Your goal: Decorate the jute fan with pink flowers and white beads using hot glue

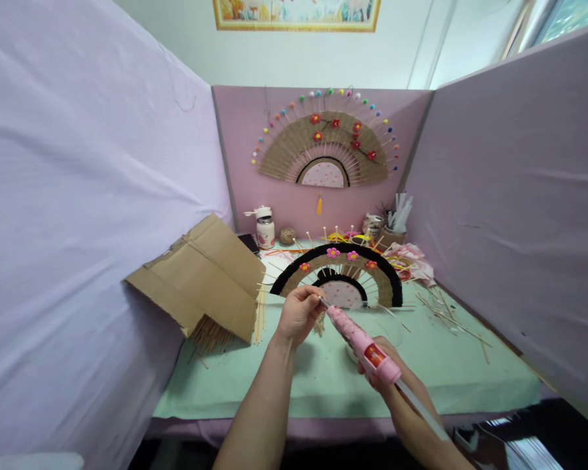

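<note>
My right hand (379, 369) is wrapped round a pink glue gun (357, 339), with a clear glue stick coming out of its rear end. The gun's metal tip points up and left, at the fingertips of my left hand (298, 313). Those fingers are pinched together on a small pale thing too tiny to make out. Just behind the hands a half-round fan (287, 282) with black edging, pink and red flowers and thin sticks stands on the green cloth.
Brown cardboard (215, 267) leans at the left over a bundle of sticks (210, 334). Loose sticks (453, 320) lie at the right. Behind are a bottle (265, 232), a twine ball (287, 235) and a pot of glue sticks (394, 238). A larger fan (284, 153) hangs on the back panel.
</note>
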A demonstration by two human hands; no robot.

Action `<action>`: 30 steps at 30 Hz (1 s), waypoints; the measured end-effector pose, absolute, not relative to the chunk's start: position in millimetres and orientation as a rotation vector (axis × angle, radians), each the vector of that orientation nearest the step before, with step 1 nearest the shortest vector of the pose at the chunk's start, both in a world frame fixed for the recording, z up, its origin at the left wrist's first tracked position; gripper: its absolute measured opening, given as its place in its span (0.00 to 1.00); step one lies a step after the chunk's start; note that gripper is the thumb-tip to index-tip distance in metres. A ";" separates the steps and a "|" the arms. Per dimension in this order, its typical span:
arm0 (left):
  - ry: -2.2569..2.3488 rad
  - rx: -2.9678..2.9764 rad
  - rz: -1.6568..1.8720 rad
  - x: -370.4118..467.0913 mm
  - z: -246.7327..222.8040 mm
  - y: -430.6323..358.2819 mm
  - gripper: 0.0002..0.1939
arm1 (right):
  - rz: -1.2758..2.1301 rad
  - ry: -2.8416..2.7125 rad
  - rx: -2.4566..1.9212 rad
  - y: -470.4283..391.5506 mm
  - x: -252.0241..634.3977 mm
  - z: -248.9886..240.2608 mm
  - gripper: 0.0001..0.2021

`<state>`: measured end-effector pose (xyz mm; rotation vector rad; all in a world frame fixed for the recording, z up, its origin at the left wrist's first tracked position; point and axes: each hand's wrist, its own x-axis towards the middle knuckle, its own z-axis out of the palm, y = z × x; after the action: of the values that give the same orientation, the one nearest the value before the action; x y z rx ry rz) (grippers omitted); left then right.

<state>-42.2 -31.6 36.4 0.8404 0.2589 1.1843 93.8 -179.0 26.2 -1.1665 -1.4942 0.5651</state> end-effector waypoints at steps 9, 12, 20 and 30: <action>0.259 0.825 1.181 -41.8 35.0 -30.2 0.20 | 0.618 -1.449 -1.216 -183.1 90.0 34.7 0.20; 0.257 0.832 1.184 -41.7 35.0 -30.2 0.20 | 0.627 -1.435 -1.213 -184.4 88.6 37.4 0.20; 0.257 0.829 1.181 -41.6 35.2 -30.0 0.19 | 0.642 -1.438 -1.209 -184.0 90.5 33.2 0.18; 0.256 0.840 1.187 -41.3 34.7 -29.7 0.20 | 0.577 -1.475 -1.174 -181.0 92.9 28.8 0.18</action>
<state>-41.3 -29.7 34.7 0.8397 0.2561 1.1868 92.9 -181.0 28.8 -1.1740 -1.4751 0.5768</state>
